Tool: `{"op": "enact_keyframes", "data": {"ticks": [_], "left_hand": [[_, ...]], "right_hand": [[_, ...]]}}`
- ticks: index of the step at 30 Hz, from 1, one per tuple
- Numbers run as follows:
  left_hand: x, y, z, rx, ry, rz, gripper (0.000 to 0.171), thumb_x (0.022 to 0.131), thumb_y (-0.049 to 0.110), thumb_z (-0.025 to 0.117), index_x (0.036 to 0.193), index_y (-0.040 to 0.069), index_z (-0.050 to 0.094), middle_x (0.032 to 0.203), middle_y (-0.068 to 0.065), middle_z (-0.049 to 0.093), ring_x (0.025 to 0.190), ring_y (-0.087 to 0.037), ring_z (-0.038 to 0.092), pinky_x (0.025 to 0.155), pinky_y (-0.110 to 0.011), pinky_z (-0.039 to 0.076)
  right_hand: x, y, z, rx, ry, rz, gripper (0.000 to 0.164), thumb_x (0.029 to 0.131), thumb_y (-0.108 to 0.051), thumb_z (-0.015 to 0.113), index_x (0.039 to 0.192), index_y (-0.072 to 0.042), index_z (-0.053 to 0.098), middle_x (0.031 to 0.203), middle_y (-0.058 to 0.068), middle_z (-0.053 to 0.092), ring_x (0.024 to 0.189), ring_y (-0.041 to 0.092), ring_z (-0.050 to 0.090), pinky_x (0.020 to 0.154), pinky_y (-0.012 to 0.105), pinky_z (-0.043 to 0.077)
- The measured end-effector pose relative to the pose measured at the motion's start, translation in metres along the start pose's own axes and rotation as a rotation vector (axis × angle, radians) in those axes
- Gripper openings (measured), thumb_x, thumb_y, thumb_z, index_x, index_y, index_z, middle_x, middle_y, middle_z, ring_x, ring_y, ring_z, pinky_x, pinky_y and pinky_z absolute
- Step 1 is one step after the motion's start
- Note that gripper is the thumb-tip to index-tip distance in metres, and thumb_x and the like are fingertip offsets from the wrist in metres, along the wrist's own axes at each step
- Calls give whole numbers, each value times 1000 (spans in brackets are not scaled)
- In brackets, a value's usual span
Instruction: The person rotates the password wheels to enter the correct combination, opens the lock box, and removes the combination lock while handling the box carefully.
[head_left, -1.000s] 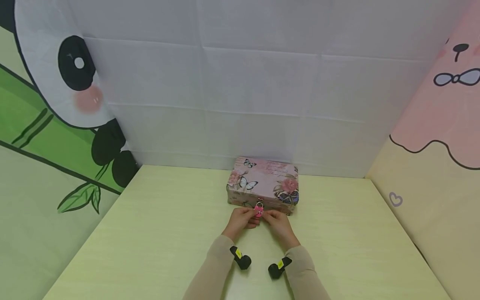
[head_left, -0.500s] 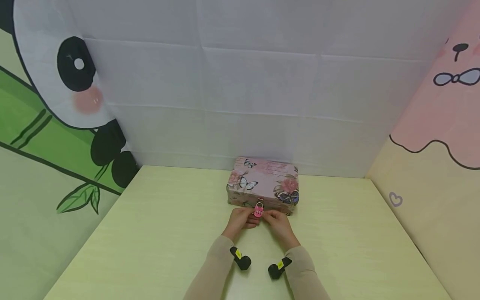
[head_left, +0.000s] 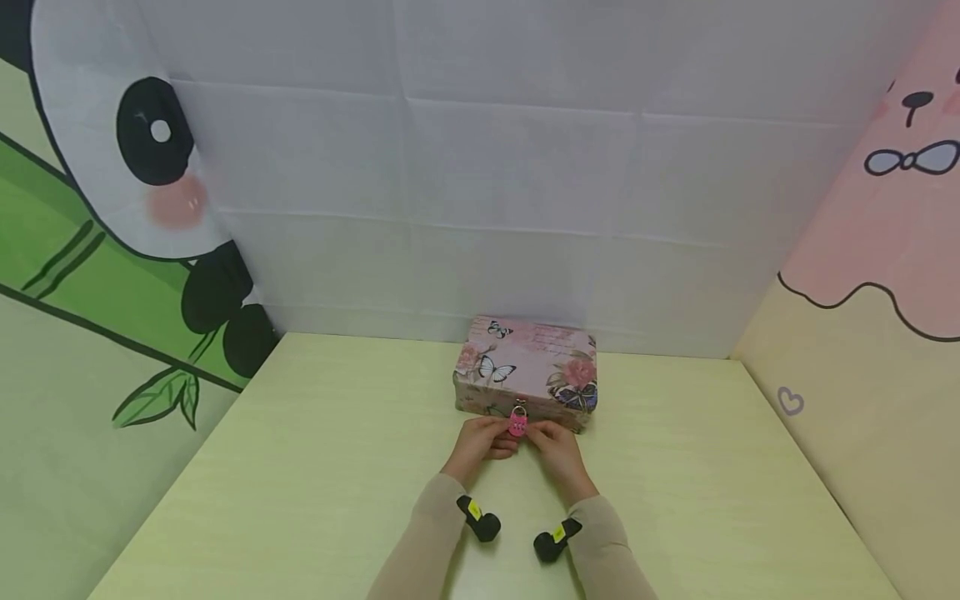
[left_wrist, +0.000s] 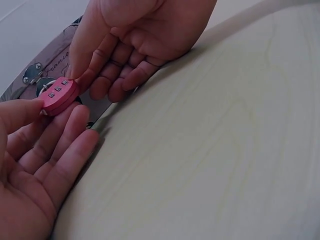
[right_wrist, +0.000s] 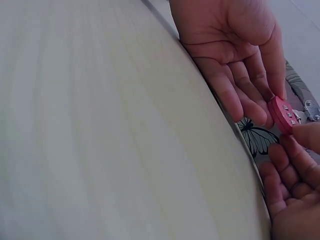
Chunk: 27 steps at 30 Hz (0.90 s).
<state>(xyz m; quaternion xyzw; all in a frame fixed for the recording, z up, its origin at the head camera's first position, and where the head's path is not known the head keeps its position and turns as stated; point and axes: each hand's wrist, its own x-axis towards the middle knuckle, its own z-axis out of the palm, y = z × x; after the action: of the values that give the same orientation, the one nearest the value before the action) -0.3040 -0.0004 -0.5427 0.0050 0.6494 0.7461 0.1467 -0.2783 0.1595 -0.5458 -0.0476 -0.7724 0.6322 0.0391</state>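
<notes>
A small pink combination padlock [head_left: 517, 423] with three number dials hangs by its shackle at the front of a pink box [head_left: 528, 354] printed with butterflies and roses. My left hand [head_left: 482, 439] pinches one side of the padlock between thumb and forefinger, its other fingers loosely curled below. On the opposite side, the thumb and forefinger of my right hand [head_left: 558, 454] pinch it too. The left wrist view shows the dials facing up and a metal hasp [left_wrist: 34, 73] on the box behind the padlock. The box lid is down.
The box stands on a pale wood-grain table [head_left: 337, 458], near a white cloth backdrop [head_left: 495, 167] behind it. Cartoon-printed panels flank the table. A black wrist device [head_left: 486, 525] is on the left wrist, another [head_left: 549, 546] on the right.
Both hands stay at the padlock in nearly the same place. Its face has tilted slightly between frames; the box has not moved.
</notes>
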Motion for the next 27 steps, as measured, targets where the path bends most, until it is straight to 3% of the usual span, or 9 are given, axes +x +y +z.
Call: {"op": "enact_keyframes", "data": {"ticks": [14,27], "left_hand": [[0,-6,-4,-29,-12,20,28,98,8,62,114,-15,64,82,-11,72,71,-14,69,70,-31,60],[0,-4,-1,-40,-9,35,24,96,5,65,109,-15,66,79,-8,71,69,-12,68,69,-31,60]], "right_hand": [[-1,2,1,35,65,-9,22,95,-16,68,103,3,75,102,10,73,98,19,62,84,30,49],[-2,2,3,166,107,7,24,92,-9,70,108,8,72,105,12,73,93,7,62,79,18,51]]}}
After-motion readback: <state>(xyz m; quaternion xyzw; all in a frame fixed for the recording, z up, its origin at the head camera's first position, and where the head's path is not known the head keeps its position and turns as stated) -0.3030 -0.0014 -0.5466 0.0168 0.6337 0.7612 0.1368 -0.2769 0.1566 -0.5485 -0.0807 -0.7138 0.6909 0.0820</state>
